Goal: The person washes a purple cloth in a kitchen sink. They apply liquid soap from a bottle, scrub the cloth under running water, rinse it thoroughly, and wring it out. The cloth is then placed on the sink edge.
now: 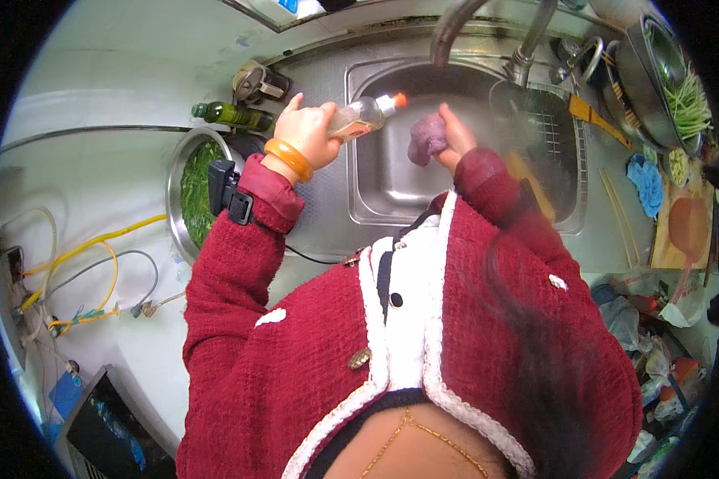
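Note:
My left hand is wrapped around a clear bottle with a white neck and an orange tip. The bottle lies tilted, its tip pointing right over the left basin of a stainless steel sink. A crumpled purple cloth or scrubber is in my right hand, above the same basin. The bottle's tip and the purple wad are apart. Overhead, a metal faucet spout reaches in from the back.
Left of the sink are a green bottle, a glass jug and a steel bowl of leafy greens. On the right are a wooden spatula, stacked pans, chopsticks, a blue cloth and a cutting board.

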### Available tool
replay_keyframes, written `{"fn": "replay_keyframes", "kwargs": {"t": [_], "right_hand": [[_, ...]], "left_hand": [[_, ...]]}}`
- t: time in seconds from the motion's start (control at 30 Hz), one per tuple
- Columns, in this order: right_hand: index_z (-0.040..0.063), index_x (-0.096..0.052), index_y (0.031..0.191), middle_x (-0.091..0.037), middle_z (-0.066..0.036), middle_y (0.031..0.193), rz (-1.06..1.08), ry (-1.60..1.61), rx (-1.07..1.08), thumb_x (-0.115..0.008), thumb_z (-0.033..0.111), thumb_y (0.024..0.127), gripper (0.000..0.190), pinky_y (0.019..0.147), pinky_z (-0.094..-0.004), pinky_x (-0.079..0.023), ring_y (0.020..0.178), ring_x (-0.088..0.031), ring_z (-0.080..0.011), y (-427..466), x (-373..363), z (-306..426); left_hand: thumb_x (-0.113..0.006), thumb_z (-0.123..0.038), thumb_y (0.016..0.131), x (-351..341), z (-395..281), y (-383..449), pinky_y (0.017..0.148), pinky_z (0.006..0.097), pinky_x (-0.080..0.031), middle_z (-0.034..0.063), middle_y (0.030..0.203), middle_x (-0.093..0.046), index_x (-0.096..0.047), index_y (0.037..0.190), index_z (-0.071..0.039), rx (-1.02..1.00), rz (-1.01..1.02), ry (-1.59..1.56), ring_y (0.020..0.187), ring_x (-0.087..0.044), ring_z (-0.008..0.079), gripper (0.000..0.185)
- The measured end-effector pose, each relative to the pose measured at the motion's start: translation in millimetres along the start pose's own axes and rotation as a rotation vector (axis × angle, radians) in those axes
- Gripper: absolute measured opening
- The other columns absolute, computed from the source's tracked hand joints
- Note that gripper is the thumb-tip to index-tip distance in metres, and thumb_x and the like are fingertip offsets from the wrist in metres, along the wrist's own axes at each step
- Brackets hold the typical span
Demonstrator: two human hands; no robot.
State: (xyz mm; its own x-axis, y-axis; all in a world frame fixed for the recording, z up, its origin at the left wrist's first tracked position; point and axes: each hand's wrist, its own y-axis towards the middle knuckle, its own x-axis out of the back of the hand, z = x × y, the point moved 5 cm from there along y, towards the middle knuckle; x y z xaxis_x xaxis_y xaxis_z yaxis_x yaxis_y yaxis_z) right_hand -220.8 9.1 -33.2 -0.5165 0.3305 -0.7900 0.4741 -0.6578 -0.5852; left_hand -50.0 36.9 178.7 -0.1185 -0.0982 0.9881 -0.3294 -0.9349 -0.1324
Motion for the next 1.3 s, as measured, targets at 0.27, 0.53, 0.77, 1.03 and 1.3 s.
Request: {"fn": "replay_keyframes", "kwargs": {"t": [0.27, 0.53, 0.77, 1.03, 1.3], "right_hand": [[0.008, -0.046, 0.081, -0.054, -0.008, 0.072, 0.075, 0.106, -0.091, -0.048, 0.031, 0.089, 0.025, 0.059, -0.0351, -0.049, 0.063, -0.056, -0.0217, -10, -13, -19], [0.01, -0.044, 0.079, -0.05, -0.006, 0.068, 0.233, 0.136, -0.185, -0.048, 0.031, 0.089, 0.024, 0.054, -0.0331, -0.046, 0.059, -0.052, -0.019, -26, -25, -23], [0.01, -0.042, 0.072, -0.043, -0.002, 0.059, 0.181, 0.225, -0.213, -0.047, 0.03, 0.089, 0.026, 0.044, -0.0271, -0.042, 0.049, -0.046, -0.0147, -28, -23, -29], [0.01, -0.042, 0.073, -0.044, -0.003, 0.06, 0.309, 0.295, -0.288, -0.046, 0.029, 0.089, 0.026, 0.043, -0.028, -0.041, 0.049, -0.046, -0.0157, -26, -25, -27], [0.007, -0.042, 0.074, -0.047, -0.004, 0.061, 0.21, 0.18, -0.176, -0.047, 0.027, 0.09, 0.025, 0.046, -0.029, -0.046, 0.05, -0.049, -0.0163, -29, -23, -28]], "left_hand": [[-0.055, -0.008, 0.061, 28, -43, -17, 0.099, 0.0402, -0.029, 0.0127, 0.062, -0.06, -0.057, 0.071, -0.006, -0.08, 0.196, 0.311, 0.065, -0.061, 0.0269, 0.01], [-0.056, -0.005, 0.06, 50, -70, -12, 0.1, 0.0387, -0.027, 0.0109, 0.058, -0.058, -0.055, 0.072, -0.007, -0.142, 0.337, 0.515, 0.062, -0.06, 0.0269, 0.012], [-0.057, -0.006, 0.06, 56, -89, 3, 0.102, 0.0378, -0.025, 0.0104, 0.062, -0.061, -0.057, 0.075, -0.007, -0.162, 0.411, 0.64, 0.066, -0.062, 0.0257, 0.015], [-0.056, -0.008, 0.063, 55, -99, 14, 0.102, 0.0378, -0.024, 0.01, 0.063, -0.062, -0.058, 0.077, -0.008, -0.196, 0.469, 0.695, 0.067, -0.062, 0.0248, 0.014], [-0.057, -0.012, 0.069, 55, -99, 14, 0.102, 0.037, -0.024, 0.0087, 0.066, -0.063, -0.06, 0.08, -0.01, -0.201, 0.463, 0.713, 0.071, -0.063, 0.0234, 0.012]]}}
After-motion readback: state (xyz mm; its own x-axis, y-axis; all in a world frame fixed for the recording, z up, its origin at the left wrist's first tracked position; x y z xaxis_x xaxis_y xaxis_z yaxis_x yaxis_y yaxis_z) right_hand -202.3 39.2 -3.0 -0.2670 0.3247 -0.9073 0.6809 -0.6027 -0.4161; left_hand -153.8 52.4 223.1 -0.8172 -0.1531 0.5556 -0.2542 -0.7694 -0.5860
